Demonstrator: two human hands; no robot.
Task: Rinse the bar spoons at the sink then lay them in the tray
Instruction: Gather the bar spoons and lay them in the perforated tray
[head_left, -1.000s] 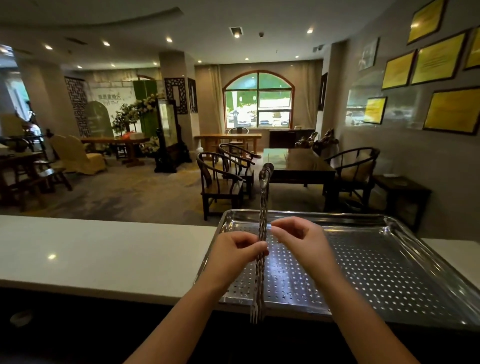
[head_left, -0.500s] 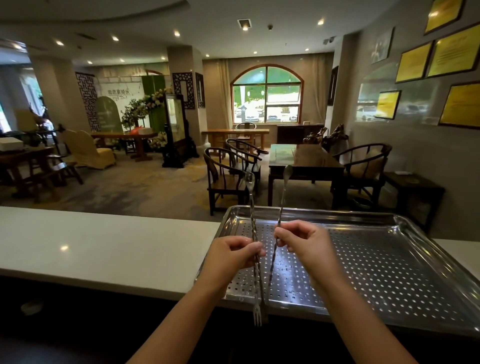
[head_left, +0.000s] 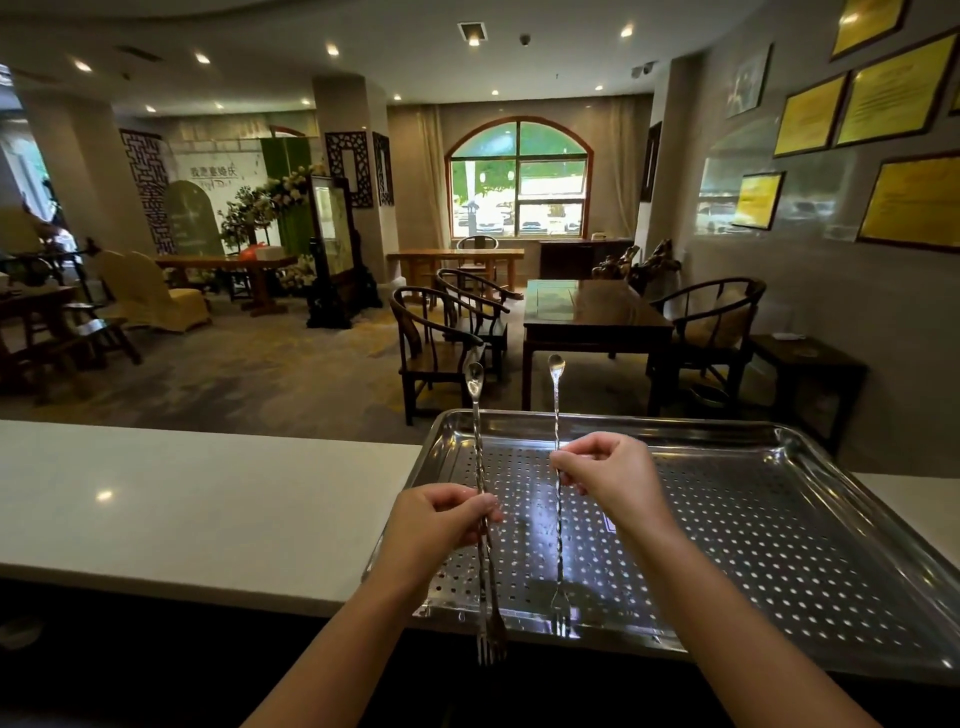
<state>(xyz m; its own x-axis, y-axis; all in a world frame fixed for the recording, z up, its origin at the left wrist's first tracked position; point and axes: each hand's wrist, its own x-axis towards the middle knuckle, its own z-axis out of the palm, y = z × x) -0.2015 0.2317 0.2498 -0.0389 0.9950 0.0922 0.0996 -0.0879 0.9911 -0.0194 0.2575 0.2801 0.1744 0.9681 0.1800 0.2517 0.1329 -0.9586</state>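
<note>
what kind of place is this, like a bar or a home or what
Probably a hotel or restaurant lounge seen from behind a bar counter: dark wooden tables with armchairs, framed plaques on the wall, and a perforated steel tray.

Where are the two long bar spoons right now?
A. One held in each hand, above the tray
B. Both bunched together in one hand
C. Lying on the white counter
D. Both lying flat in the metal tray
A: the left hand grips one bar spoon and the right hand pinches the other spoon, both held apart over the perforated tray.
</note>
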